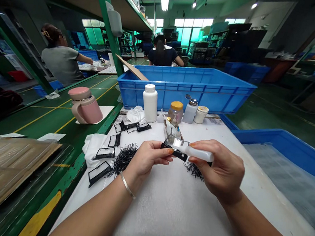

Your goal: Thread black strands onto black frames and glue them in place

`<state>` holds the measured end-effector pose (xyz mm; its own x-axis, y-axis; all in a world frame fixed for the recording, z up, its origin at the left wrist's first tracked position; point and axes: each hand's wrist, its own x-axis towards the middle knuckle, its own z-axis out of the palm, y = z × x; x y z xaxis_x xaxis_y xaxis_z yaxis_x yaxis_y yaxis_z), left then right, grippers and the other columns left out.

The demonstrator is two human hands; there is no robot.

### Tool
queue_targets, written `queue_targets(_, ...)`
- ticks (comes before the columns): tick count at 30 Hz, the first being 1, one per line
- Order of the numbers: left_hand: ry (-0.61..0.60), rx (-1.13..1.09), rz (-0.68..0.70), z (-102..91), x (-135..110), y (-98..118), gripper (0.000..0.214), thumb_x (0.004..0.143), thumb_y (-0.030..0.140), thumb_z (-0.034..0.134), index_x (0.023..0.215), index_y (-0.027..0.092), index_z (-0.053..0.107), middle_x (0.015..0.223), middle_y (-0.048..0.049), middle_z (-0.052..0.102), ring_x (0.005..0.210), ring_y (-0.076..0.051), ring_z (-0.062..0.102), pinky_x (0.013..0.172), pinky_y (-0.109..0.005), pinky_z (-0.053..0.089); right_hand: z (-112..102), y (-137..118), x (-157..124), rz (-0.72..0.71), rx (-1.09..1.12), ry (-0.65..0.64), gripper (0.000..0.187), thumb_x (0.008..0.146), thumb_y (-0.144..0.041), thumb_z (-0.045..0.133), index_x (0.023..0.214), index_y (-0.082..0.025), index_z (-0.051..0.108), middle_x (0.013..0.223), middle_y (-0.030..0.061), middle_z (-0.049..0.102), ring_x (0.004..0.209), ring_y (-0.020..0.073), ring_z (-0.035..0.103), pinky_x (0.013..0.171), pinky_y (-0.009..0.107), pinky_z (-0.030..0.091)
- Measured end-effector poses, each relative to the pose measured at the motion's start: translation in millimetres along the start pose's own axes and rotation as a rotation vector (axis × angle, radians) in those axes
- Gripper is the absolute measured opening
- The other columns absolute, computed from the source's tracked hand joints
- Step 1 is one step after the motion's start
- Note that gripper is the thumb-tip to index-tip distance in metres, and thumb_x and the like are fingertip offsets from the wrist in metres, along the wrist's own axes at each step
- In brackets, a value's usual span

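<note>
Left hand [148, 158] pinches a black plastic frame [180, 155] between thumb and fingers. Right hand [220, 168], fingers curled, grips a white squeeze bottle [200, 154], its end against the frame. Hands close together above the desk [177, 216]; more black frames [99, 173] lie at 10 o'clock.

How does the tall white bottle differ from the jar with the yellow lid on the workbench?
The white plastic bottle stands taller than the jar. The bottle has an opaque white body, while the jar's body looks translucent and amber-tinted. The bottle has a white cap, while the jar has a yellow lid. Both stand upright near the far edge of the white padded work surface.
</note>
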<state>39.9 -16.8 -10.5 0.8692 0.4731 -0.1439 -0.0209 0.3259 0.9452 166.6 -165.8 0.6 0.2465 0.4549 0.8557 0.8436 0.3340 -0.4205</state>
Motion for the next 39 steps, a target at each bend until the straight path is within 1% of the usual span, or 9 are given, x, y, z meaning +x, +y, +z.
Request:
queue_targets(10,-0.012,0.016,0.014,-0.9,0.0,0.1,0.024,0.068,0.028,0.080,0.081,0.009,0.071,0.074,-0.0063,0.067,0.068,-0.013,0.064,0.061,-0.019,0.050,0.1,-0.9,-0.1,0.029,-0.006,-0.007,0.027,0.075,-0.011,0.074,0.098,-0.024,0.067,0.090,0.0038,0.070,0.083,0.0204,0.066,0.072,0.035,0.054)
queue_targets(16,-0.022,0.022,0.015,-1.0,0.3,0.5,0.026,0.070,0.028,0.079,0.084,0.008,0.071,0.078,-0.0076,0.067,0.069,-0.013,0.064,0.062,-0.019,0.051,0.4,-0.9,-0.5,0.025,-0.012,-0.001,0.027,0.075,-0.012,0.074,0.097,-0.024,0.068,0.090,0.0037,0.070,0.082,0.0205,0.066,0.072,0.035,0.054)
queue_targets(21,-0.021,0.023,0.015,-0.9,0.3,0.3,0.027,0.069,0.028,0.079,0.085,0.008,0.071,0.077,-0.0073,0.067,0.068,-0.013,0.064,0.062,-0.019,0.051,0.2,-0.3,-1.1,0.033,-0.006,-0.005,0.027,0.074,-0.011,0.074,0.097,-0.023,0.068,0.090,0.0039,0.070,0.083,0.0202,0.066,0.072,0.035,0.054)
queue_targets(26,-0.025,0.042,0.028,-2.4,0.2,0.6,0.026,0.071,0.029,0.079,0.085,0.008,0.071,0.077,-0.0074,0.067,0.070,-0.013,0.064,0.063,-0.019,0.051,-0.8,2.0,-0.8,0.013,0.039,0.031,0.027,0.073,-0.009,0.075,0.096,-0.021,0.069,0.089,0.0044,0.070,0.081,0.0202,0.065,0.069,0.034,0.053)
queue_targets(33,0.035,0.081,0.088,-8.5,1.9,1.1,0.026,0.071,0.030,0.079,0.084,0.010,0.071,0.077,-0.0065,0.068,0.073,-0.013,0.065,0.066,-0.019,0.053,-3.5,-0.2,1.1,-0.007,0.070,0.071,0.026,0.071,-0.007,0.075,0.094,-0.018,0.069,0.086,0.0053,0.069,0.079,0.0202,0.064,0.067,0.034,0.051)
queue_targets(39,0.070,0.120,0.141,-10.3,2.8,2.1,0.025,0.072,0.031,0.078,0.084,0.011,0.071,0.077,-0.0065,0.068,0.074,-0.014,0.065,0.065,-0.020,0.053,-4.0,0.9,2.0,-0.029,0.046,0.064,0.027,0.070,-0.007,0.076,0.095,-0.017,0.068,0.086,0.0058,0.069,0.078,0.0197,0.064,0.066,0.034,0.051)
